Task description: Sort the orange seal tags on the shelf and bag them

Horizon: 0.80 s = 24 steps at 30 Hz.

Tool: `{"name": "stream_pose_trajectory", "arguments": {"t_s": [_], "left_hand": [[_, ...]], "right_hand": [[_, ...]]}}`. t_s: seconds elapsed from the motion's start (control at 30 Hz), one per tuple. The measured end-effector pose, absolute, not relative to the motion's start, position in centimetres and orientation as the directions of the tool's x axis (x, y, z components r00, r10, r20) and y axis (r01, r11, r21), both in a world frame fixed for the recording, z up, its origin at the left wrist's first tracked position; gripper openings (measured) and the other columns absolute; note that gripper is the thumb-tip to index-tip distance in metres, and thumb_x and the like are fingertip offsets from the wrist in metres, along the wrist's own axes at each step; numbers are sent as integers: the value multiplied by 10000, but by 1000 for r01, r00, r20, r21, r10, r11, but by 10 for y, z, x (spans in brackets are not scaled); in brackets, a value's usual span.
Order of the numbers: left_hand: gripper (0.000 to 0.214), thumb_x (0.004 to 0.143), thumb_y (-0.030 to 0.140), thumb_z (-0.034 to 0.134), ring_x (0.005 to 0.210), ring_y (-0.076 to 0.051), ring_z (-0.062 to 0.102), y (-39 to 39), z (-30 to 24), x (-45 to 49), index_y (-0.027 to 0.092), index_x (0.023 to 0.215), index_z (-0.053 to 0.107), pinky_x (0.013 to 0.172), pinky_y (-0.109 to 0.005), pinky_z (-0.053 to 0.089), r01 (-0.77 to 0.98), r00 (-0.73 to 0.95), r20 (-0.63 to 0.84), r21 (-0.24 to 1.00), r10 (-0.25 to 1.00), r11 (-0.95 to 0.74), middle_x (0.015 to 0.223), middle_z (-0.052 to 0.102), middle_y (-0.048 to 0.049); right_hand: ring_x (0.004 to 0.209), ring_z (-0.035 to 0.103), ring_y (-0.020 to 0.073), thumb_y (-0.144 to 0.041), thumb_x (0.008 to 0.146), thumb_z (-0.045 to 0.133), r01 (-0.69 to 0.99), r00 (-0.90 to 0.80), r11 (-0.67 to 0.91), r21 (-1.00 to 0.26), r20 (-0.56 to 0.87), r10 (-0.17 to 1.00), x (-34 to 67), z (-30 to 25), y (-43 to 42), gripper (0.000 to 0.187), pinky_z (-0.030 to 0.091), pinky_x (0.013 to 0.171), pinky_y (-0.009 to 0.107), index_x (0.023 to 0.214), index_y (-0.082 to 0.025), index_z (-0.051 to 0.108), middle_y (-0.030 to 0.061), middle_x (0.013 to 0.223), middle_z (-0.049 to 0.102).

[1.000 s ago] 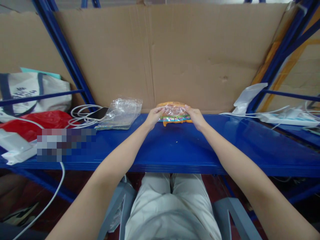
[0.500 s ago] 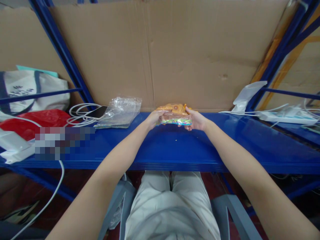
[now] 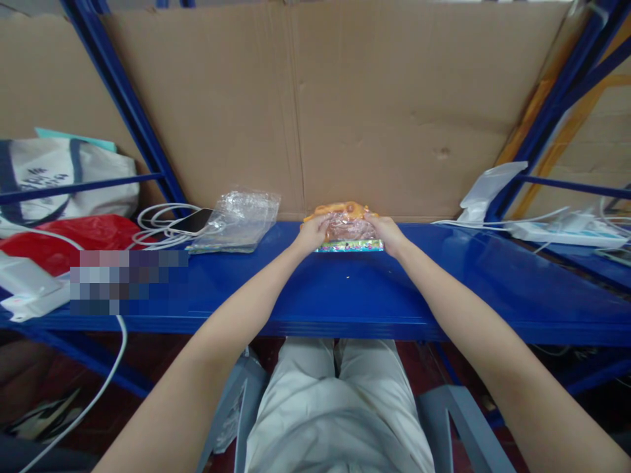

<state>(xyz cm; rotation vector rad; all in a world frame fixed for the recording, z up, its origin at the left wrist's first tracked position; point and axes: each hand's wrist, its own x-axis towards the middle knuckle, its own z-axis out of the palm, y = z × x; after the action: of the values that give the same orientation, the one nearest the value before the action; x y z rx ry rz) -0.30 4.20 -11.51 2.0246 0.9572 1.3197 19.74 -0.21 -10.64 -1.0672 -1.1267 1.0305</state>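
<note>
Shifted since the earlier frame: one clear plastic packet (image 3: 351, 230), its multicoloured printed strip (image 3: 350, 246) now carried slightly lower and more to the right, and the right hand's fingers no longer seen below it. Packet located at the middle of the blue shelf (image 3: 355, 299), near its back edge, before the cardboard panel (image 3: 384, 98); whether it is rested on the surface or held just above cannot be told. Orange item (image 3: 345, 208) shown along the packet's upper side; whether enclosed or set behind, not determinable. Left end gripped by the left hand (image 3: 314, 234), fingers closed on it; right end gripped likewise by the right hand (image 3: 389, 233), fingertips partly hidden. To the left, well apart from the packet: clear plastic bags (image 3: 249, 220), laid flat in a pile; dark phone (image 3: 195, 222), partly covered by coiled white cable (image 3: 152, 220); red bag (image 3: 98, 236), placed below a white tote (image 3: 98, 174).
</note>
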Motion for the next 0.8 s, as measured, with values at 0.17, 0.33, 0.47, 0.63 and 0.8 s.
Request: {"name": "stream_pose_trajectory", "arguments": {"t_s": [0.17, 0.33, 0.47, 0.63, 0.8], "left_hand": [[320, 860, 125, 580, 1359, -239, 535, 35, -111, 4, 210, 1109, 762, 1195, -377, 337, 171, 241, 613, 736, 753, -655, 1305, 707, -35], [95, 784, 192, 710, 1134, -273, 684, 35, -110, -1, 167, 841, 783, 1054, -399, 493, -5, 204, 346, 936, 916, -352, 1006, 793, -79], [220, 800, 366, 744, 809, -224, 734, 36, -107, -8, 146, 782, 749, 815, -344, 583, -121, 128, 158, 982, 979, -143, 782, 771, -88], [182, 773, 166, 708, 546, -139, 614, 31, -107, -5, 153, 597, 662, 633, -259, 520, 142, 75, 112, 982, 991, -121, 561, 666, -20], [338, 836, 175, 611, 666, -189, 657, 32, -108, -7, 171, 498, 597, 717, -283, 509, 514, 108, 434, 746, 894, -424, 551, 633, -34]], "right_hand": [[915, 747, 209, -211, 924, 592, -143, 202, 312, -939, 281, 938, 190, -100, -7, 192, 572, 919, 357, 783, -182, 720, 34, 848, 787], [905, 749, 212, -143, 871, 621, -67, 53, 179, -982, 175, 983, 192, -101, -11, 151, 551, 977, 369, 776, -177, 733, 53, 814, 786], [918, 752, 210, -195, 938, 536, -73, -179, -23, -997, -9, 984, 202, -101, -13, 208, 547, 989, 372, 904, -170, 739, 91, 850, 792], [902, 757, 213, -430, 1046, 350, -45, -245, -129, -991, -115, 963, 206, -99, -14, 436, 564, 950, 389, 998, -183, 707, 112, 885, 791], [829, 752, 215, -303, 1010, 468, -13, -25, -49, -999, -48, 999, 195, -97, -13, 271, 591, 884, 391, 1007, -155, 695, 113, 863, 785]]}}
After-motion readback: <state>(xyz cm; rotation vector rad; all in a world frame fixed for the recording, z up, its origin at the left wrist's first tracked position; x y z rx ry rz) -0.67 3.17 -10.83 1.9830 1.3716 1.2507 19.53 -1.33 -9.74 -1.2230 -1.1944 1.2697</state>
